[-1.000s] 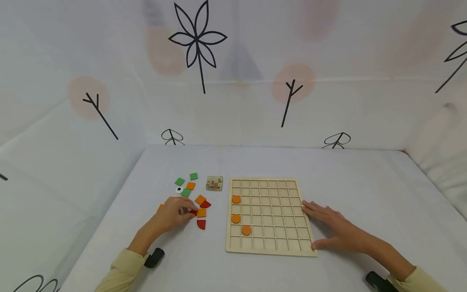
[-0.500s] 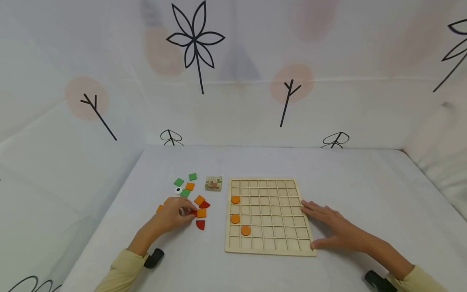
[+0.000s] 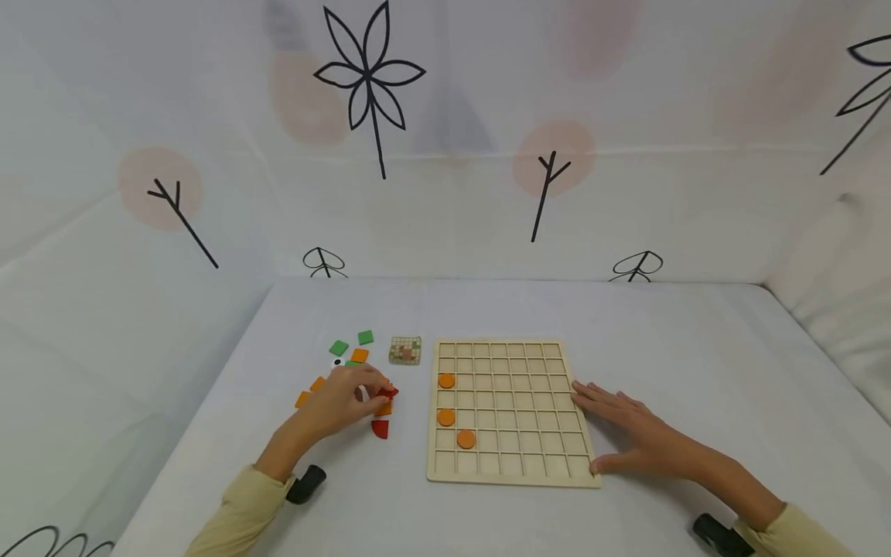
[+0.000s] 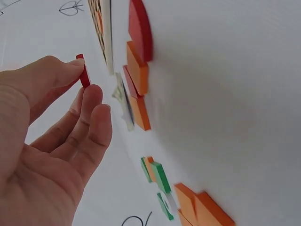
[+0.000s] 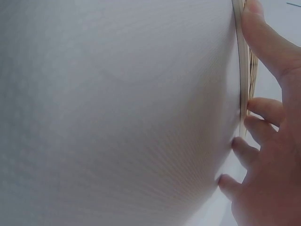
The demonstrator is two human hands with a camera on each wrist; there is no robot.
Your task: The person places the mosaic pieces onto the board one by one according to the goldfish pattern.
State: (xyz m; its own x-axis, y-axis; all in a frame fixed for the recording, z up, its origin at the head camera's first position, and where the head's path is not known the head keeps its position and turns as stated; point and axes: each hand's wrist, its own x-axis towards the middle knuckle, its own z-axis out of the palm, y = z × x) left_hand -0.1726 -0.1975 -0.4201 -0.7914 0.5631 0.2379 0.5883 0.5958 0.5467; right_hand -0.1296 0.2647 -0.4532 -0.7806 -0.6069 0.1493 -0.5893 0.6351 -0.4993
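Note:
Between thumb and fingertips, my left hand (image 3: 344,398) pinches a small red tile (image 4: 83,71), seen edge-on in the left wrist view and raised off the table. Below it lie a red quarter-circle tile (image 3: 380,428), an orange square tile (image 4: 137,68) and another red tile (image 4: 131,81). A pale wooden grid board (image 3: 515,480) stands to the right, with orange discs (image 3: 446,418) in three of its left-hand cells. With fingers spread, my right hand (image 3: 643,437) rests along the board's right edge; the thumb touches near the lower corner.
Behind the left hand are green square tiles (image 3: 339,348), an orange square (image 3: 359,355) and a white disc with a black dot (image 3: 338,362). More orange squares (image 3: 317,384) lie left of it. A small patterned grid card (image 3: 405,350) sits by the board's upper left.
My left hand has lifted the red tile from beside the orange square and moved slightly right and away from me. The right hand stays on the board's edge.

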